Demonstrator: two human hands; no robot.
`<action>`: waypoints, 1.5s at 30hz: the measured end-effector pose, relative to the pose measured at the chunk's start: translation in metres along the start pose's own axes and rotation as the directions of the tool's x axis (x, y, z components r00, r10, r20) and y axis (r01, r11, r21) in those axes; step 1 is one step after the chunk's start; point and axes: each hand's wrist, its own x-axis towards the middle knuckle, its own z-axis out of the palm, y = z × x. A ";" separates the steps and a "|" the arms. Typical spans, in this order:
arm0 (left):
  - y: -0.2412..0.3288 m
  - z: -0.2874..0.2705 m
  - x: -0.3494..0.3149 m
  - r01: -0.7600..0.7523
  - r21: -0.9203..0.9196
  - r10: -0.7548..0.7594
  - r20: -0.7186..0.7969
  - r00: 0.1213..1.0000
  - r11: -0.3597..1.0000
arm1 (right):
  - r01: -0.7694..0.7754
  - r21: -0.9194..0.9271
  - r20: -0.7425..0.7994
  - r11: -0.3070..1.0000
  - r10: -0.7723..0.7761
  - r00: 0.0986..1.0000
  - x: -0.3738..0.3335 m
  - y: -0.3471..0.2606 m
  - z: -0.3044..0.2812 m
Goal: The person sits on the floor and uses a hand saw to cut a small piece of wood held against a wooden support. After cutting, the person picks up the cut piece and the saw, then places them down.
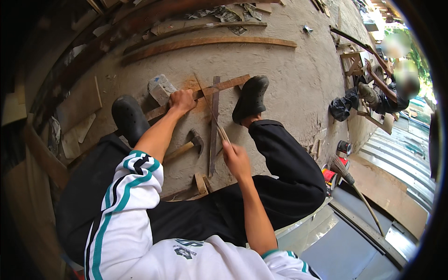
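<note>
The left hand [183, 101] is pressing down on a brown wooden strip [228, 84], its knuckles facing up and its fingers folding closely over the strip; the thumb's grip is too hidden to tell. The left forearm is slanting up and to the right from a pushed-up striped sleeve [126, 186]. The right hand [236, 160] is closing in a fist around the handle end of a handsaw [208, 102], the wrist nearly in line with the forearm, which is reaching up and slightly left from the lower edge. The thin blade is showing almost edge-on, pointing away from the body and crossing the strip just to the right of the left hand; how deep it is sitting cannot be told. The strip is lying aslant on the ground between two black clogs [129, 119], the right one resting by its far end. A darker wooden strip [213, 144] is running beneath it toward the body. Sawdust [190, 84] is lying beyond the left hand, near a pale block [161, 88], and a claw hammer [182, 150] is lying nearer the body.
</note>
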 end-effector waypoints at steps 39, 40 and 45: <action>0.008 -0.019 -0.010 0.064 -0.054 -0.061 0.043 0.997 0.996 | -0.100 -0.180 -0.115 0.979 0.080 0.990 0.029 0.009 0.016; 0.013 -0.019 -0.009 0.038 -0.066 -0.036 0.040 0.999 0.997 | -0.057 -0.195 -0.135 0.979 0.031 0.990 0.060 0.012 0.025; -0.006 -0.008 -0.008 0.051 -0.023 -0.049 0.066 0.997 0.998 | -0.076 -0.192 -0.090 0.979 0.059 0.994 0.063 0.002 0.026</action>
